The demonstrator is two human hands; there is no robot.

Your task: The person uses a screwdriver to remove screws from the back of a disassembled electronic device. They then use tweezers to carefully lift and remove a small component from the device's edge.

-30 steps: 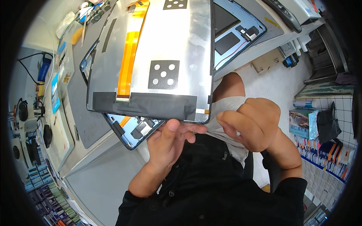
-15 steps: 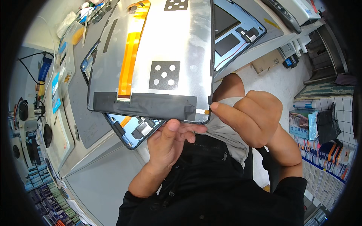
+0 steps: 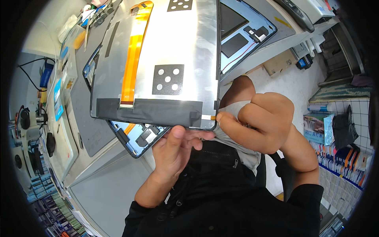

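My left hand [image 3: 173, 148] grips the lower edge of a tablet screen [image 3: 193, 47], thumb in front and fingers behind. The screen's silvery back faces up, with an orange ribbon cable [image 3: 133, 59] along it and black tape [image 3: 158, 111] across its lower end. At the lower right corner, a small white and orange-brown tab [image 3: 208, 117] shows beside the tape. My right hand [image 3: 266, 122] is closed, its thumb and forefinger tips at that tab; what they pinch is hidden. Beneath the screen lies an opened tablet body [image 3: 243, 34], partly covered.
The tablet body rests on a grey mat [image 3: 92, 126] on the workbench, its lower corner reaching past the bench edge. A black handheld device [image 3: 294, 14] lies at the far right. To the left is a white tray-like panel [image 3: 65, 146]. Wire racks [image 3: 335, 177] with packages stand at right.
The screen has shifted slightly left, with my left hand moving along. My right fingertips have also moved a little left and stay at the corner tab.
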